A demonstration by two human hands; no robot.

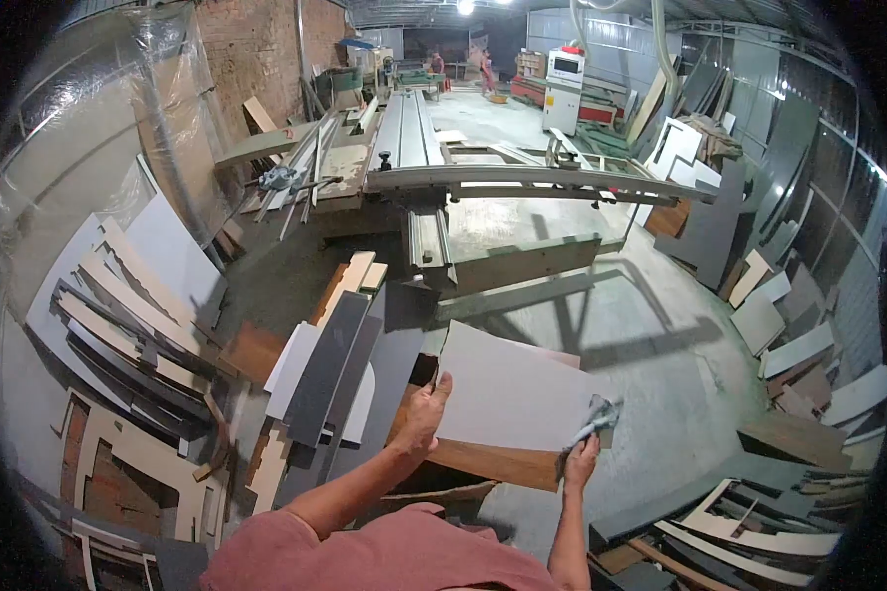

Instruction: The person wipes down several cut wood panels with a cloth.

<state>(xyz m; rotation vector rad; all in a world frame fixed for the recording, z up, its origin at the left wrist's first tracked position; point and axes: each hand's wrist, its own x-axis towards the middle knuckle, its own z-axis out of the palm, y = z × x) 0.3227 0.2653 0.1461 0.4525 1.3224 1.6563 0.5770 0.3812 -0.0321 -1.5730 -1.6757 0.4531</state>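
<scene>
A white flat board point(517, 394) lies tilted in front of me, at the lower middle of the view. My left hand point(427, 416) grips its left edge, thumb up along the side. At the board's right edge, my right hand point(579, 463) is closed around a crumpled grey-blue rag point(601, 416), which overlaps the corner of the board. Below the white board's near edge shows a brown wood-coloured panel point(493, 461). Long dark grey panels point(330, 364) lean in a stack just left of my left hand.
A sliding table saw point(414, 133) with a long crosscut fence point(522, 177) stands ahead. Board offcuts point(133, 295) lean at the left wall, others point(828, 345) at the right. More strips point(739, 532) lie at lower right. Far off, a white control cabinet point(563, 89) and people.
</scene>
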